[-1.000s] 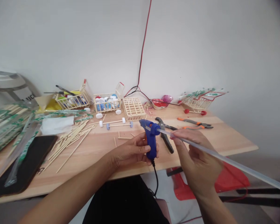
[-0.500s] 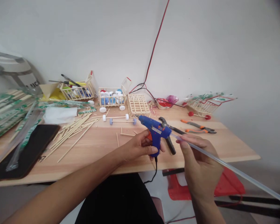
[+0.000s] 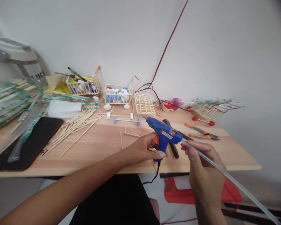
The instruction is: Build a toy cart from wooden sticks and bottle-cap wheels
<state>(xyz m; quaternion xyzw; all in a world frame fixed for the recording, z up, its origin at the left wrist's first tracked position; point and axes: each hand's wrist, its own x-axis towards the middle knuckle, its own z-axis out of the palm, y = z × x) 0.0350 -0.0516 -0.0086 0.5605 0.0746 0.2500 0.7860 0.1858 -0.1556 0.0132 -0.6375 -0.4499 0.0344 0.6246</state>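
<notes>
**A:** Against the white wall, a pale wooden table [image 3: 96, 150] is carrying all the clutter. Where is the gun sitting?

**B:** That blue plastic hot-glue gun [image 3: 164, 135] is hanging just above the near edge, over the black-handled pliers [image 3: 173, 151]. The left hand [image 3: 142, 150] is wrapping closed round its grip, and the black cord [image 3: 155, 175] is dropping below.

**A:** And the other one?

**B:** The right hand [image 3: 204, 170] is pinching the long clear glue stick [image 3: 236, 186] between thumb and fingertips, just behind the gun's rear. The stick's long axis is running from that rear end down to the right, roughly in line with the barrel. The nozzle is pointing away to the upper left, toward the small open wooden stick basket [image 3: 142, 105].

**A:** Which hand is lying nearer the joint?

**B:** The right, with its fingertips nearly touching the gun's back.

**A:** Anything differing from a second ago?

**B:** The gun is tilting more steeply, nozzle higher, and sitting further right over the pliers. The right fingertips are sitting closer to its back than before.
</notes>
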